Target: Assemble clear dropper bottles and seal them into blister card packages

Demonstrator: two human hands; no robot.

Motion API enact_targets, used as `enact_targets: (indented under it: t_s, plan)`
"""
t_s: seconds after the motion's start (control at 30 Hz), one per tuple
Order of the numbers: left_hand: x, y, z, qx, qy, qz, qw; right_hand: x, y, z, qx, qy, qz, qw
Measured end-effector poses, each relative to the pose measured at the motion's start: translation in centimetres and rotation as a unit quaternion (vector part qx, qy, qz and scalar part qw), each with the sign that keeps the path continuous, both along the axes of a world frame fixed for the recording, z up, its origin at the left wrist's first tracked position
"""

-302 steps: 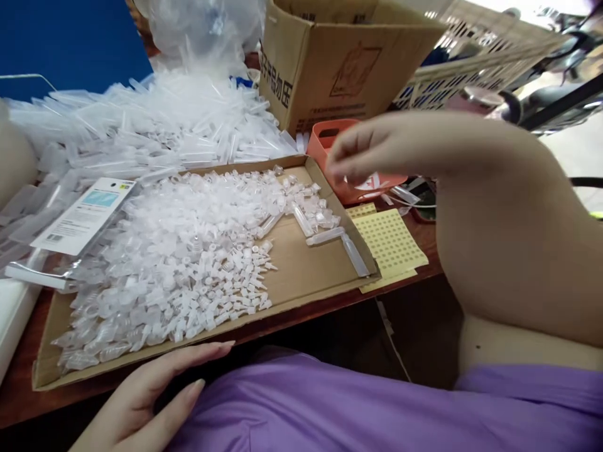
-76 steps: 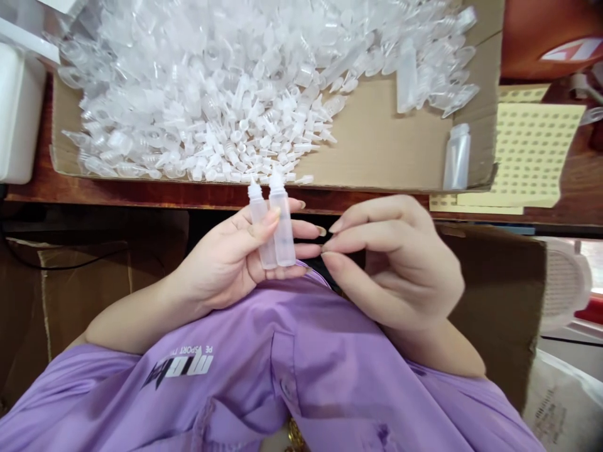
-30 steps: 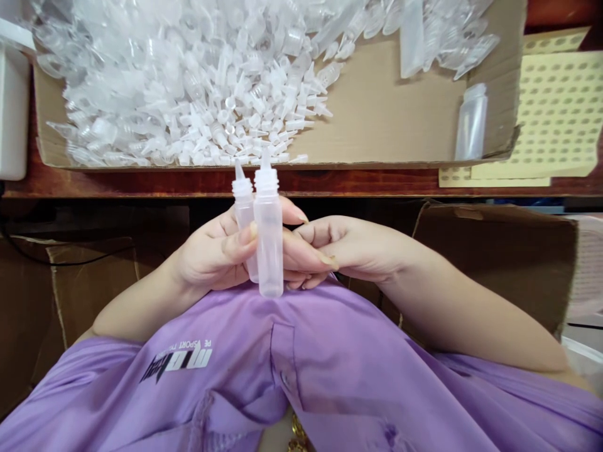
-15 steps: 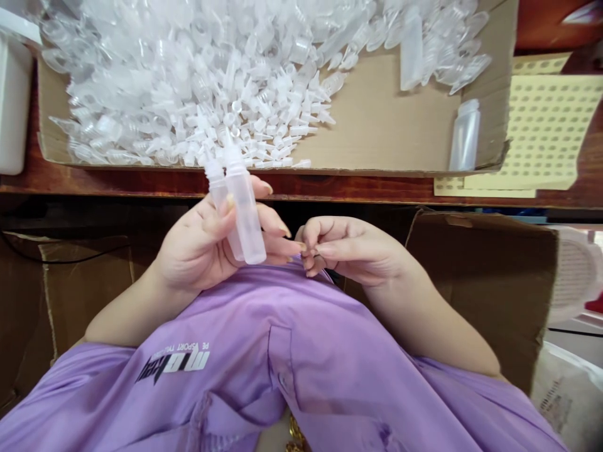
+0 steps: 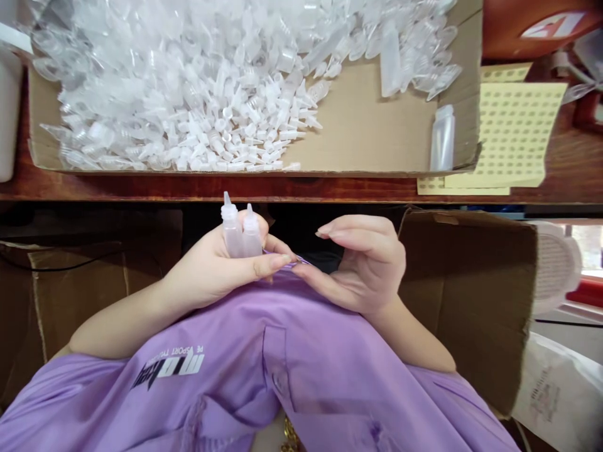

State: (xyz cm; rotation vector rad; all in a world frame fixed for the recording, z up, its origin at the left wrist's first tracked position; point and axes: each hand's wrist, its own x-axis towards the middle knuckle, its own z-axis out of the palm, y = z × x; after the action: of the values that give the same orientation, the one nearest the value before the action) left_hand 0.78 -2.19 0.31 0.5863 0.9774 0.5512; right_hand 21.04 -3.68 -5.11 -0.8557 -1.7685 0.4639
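Observation:
Two small translucent plastic dropper bottles, one on the left (image 5: 231,230) and one on the right (image 5: 251,235), stand side by side in my left hand (image 5: 219,260). Each has a pointed nozzle on its neck; their lower ends are hidden behind my thumb and palm. My right hand (image 5: 370,260) is beside it, fingers raised and apart from the thumb, with nothing visible in it. Its thumb tip meets the fingertips of my left hand at the purple shirt (image 5: 264,333).
Ahead on the wooden table (image 5: 330,189) lies a shallow cardboard box (image 5: 367,125) heaped with clear caps and small nozzles (image 5: 254,135). A single bottle (image 5: 442,139) stands in its right corner. Yellow sticker sheets (image 5: 518,135) lie beside it. An open carton (image 5: 471,301) is at right.
My left hand has turned and lowered the bottles, bringing its thumb across in front of them. My right hand's fingers have gone from a pinch to raised and spread.

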Motion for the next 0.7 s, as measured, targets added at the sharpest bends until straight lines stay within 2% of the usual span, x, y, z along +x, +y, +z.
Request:
enact_targets:
  t_s: [0.2,0.4,0.57,0.7]
  plan:
    - [-0.5,0.1,0.5,0.047,0.068,-0.02,0.996,0.1,0.2,1.0,0.024,-0.101,0.01,0.995]
    - [-1.0,0.1,-0.1,0.09,0.102,-0.057,0.989,0.3,0.2,1.3,0.03,-0.183,0.012,0.983]
    - [-0.8,0.2,-0.8,0.103,0.116,-0.061,0.986,0.2,0.2,1.7,0.012,-0.217,0.023,0.976]
    - [-0.7,0.4,-0.7,0.089,0.123,-0.056,0.987,0.2,0.3,1.5,0.005,-0.221,0.023,0.975]
